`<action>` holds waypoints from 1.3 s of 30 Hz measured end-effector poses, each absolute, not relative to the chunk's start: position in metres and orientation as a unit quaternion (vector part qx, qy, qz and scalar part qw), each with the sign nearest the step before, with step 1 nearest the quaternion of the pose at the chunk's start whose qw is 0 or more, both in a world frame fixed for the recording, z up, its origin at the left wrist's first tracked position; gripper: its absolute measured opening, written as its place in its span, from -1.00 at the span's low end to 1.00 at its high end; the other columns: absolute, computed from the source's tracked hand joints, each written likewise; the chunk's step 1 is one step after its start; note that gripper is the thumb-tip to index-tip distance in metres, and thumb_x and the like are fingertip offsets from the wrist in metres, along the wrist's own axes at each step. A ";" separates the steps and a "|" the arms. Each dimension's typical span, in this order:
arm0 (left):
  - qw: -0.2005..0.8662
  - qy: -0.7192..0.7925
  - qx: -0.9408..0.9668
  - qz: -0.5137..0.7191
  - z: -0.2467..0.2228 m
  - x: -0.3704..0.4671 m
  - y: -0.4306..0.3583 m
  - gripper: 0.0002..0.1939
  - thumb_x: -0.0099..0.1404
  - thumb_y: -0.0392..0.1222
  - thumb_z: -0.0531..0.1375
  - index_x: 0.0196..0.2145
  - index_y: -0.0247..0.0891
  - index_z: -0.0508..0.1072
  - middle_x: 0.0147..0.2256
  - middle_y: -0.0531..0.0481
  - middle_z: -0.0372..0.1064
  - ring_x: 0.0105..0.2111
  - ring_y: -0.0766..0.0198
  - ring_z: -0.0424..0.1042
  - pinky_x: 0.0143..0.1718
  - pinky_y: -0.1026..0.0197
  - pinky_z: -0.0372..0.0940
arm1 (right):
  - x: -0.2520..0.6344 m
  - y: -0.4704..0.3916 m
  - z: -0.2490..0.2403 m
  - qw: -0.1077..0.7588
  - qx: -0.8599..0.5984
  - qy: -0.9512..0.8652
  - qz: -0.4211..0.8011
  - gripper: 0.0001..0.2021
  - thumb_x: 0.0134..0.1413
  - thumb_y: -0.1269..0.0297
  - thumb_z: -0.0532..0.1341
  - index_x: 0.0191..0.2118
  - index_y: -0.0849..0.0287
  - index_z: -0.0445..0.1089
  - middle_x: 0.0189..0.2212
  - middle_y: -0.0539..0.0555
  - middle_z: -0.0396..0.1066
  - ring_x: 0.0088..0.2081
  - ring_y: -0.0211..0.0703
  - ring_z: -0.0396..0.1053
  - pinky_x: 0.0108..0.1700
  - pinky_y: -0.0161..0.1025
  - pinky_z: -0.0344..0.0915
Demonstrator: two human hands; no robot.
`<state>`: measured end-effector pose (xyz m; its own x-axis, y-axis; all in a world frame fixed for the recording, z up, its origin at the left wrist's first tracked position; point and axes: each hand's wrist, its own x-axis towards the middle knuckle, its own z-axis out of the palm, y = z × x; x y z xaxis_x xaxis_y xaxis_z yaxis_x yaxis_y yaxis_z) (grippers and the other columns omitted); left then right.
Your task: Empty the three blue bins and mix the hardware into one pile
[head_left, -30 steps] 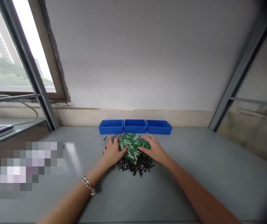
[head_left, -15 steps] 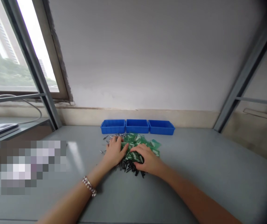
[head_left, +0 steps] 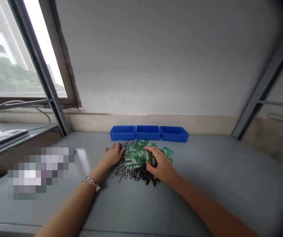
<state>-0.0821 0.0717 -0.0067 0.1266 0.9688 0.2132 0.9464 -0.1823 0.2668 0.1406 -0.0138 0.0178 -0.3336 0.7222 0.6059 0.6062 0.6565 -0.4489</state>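
A mixed heap lies mid-table: silver screw-like pieces [head_left: 123, 171] on the left, black screw-like pieces [head_left: 151, 178] at the front right, and green plastic bags [head_left: 137, 156] on top. My left hand [head_left: 113, 155] rests at the heap's left edge beside the silver pieces, thumb apart from the curved fingers. Over the right part of the green bags is my right hand [head_left: 160, 164], its thumb and fingers spread in a wide curve. Nothing shows gripped in either hand. The fingertips of my left hand are partly hidden at the heap.
Three blue bins [head_left: 148, 132] stand in a row behind the heap, near the wall. A blurred-out patch [head_left: 41, 172] covers something on the left of the grey table [head_left: 131, 210]. Metal posts [head_left: 58, 117] rise at both sides.
My left hand has moved left off the green bags to the heap's edge, uncovering more silver pieces. My right hand stays over the bags, its fingers wider apart. The view has shifted slightly.
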 end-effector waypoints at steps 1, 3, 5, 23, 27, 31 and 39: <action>0.035 0.632 0.757 0.164 -0.007 -0.080 0.070 -0.59 0.28 -0.04 -0.10 -0.03 -0.33 0.22 -0.01 -0.32 0.23 -0.01 -0.07 0.22 -0.01 -0.26 -0.04 | 0.144 -0.010 0.017 0.419 -0.420 -0.803 0.058 -0.56 -0.05 0.42 0.02 0.03 0.11 0.09 -0.07 0.12 0.24 -0.02 -0.10 0.19 0.00 -0.16 0.15; 0.041 0.621 0.767 0.155 -0.005 -0.077 0.068 -0.64 0.29 -0.07 -0.12 -0.07 -0.28 0.26 0.00 -0.26 0.23 0.02 -0.03 0.19 0.01 -0.25 -0.06 | 0.153 0.001 0.014 0.433 -0.455 -0.777 0.030 -0.54 -0.02 0.38 0.02 0.07 0.12 0.04 -0.04 0.15 0.22 0.02 -0.08 0.17 0.02 -0.13 0.12; 0.046 0.613 0.774 0.151 -0.002 -0.075 0.066 -0.66 0.30 -0.09 -0.14 -0.10 -0.24 0.29 -0.01 -0.21 0.25 0.01 -0.01 0.20 0.01 -0.21 -0.05 | 0.165 0.012 0.009 0.413 -0.504 -0.759 0.005 -0.53 0.00 0.35 0.02 0.09 0.18 0.02 0.00 0.21 0.19 0.05 -0.02 0.13 0.05 -0.04 0.08; 0.042 0.430 0.884 0.175 0.021 -0.037 0.021 -0.47 0.29 0.09 -0.14 0.17 -0.07 -0.04 0.21 -0.07 -0.18 0.17 -0.02 -0.13 0.05 -0.20 -0.08 | 0.180 0.028 -0.011 0.302 -0.534 -0.788 0.052 -0.59 -0.02 0.23 0.16 0.00 0.14 0.20 -0.04 0.15 0.26 0.00 0.01 0.16 0.00 -0.02 0.13; 0.025 0.383 0.917 0.107 0.015 -0.028 0.015 -0.44 0.25 0.20 -0.16 0.16 0.03 -0.02 0.21 -0.07 -0.16 0.17 -0.05 -0.12 0.04 -0.26 -0.10 | 0.181 0.028 -0.013 0.309 -0.524 -0.792 0.058 -0.59 -0.01 0.19 0.14 0.01 0.13 0.20 -0.04 0.13 0.26 0.01 0.01 0.15 0.00 -0.04 0.13; 0.004 0.410 0.908 0.093 0.009 -0.033 0.019 -0.50 0.27 0.15 -0.16 0.13 0.05 0.02 0.20 -0.09 -0.12 0.17 -0.01 -0.10 0.03 -0.27 -0.09 | 0.180 0.027 -0.012 0.308 -0.520 -0.794 0.066 -0.61 0.01 0.18 0.12 0.00 0.11 0.20 -0.05 0.12 0.26 0.01 0.00 0.15 0.00 -0.06 0.13; 0.031 0.535 0.837 0.114 0.011 -0.052 0.033 -0.37 0.23 0.20 -0.12 0.18 -0.08 -0.07 0.22 -0.21 -0.26 0.19 -0.12 -0.23 0.06 -0.26 -0.14 | 0.183 0.028 -0.005 0.285 -0.637 -0.716 0.002 -0.62 0.03 0.17 0.08 -0.02 0.18 0.22 -0.07 0.21 0.26 -0.04 0.13 0.18 -0.11 0.04 0.15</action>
<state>-0.0520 0.0332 0.0109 0.4015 0.9023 0.1573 0.8883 -0.4254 0.1729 0.1829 0.0277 -0.0054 -0.0252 0.9135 0.4060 0.9116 0.1877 -0.3657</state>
